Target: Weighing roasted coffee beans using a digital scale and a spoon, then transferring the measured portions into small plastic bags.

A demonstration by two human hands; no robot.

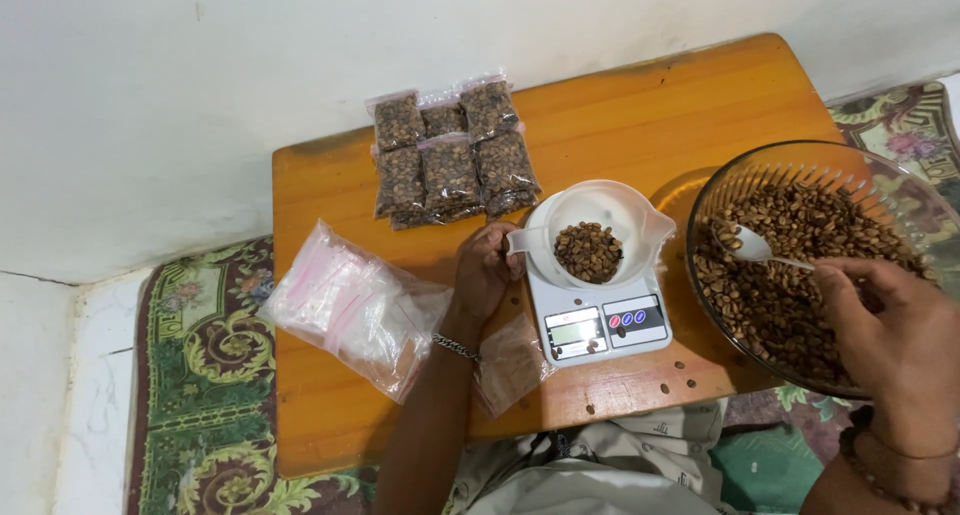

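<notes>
My left hand [484, 274] grips the handle of a white measuring cup [612, 218] that stands on a small white digital scale [596, 325]. Brown beans [588, 251] fill the cup's bottom. My right hand [895, 327] holds a metal spoon [751, 245], its bowl hovering over a large glass bowl [745, 170] full of the same brown beans. A small clear bag [510, 363] lies under my left wrist, beside the scale.
Several filled clear bags of beans [448, 160] lie at the back of the low orange wooden table [650, 105]. A pack of empty clear zip bags [352, 303] lies at the left. A patterned green rug [205, 375] surrounds the table; a white wall is behind.
</notes>
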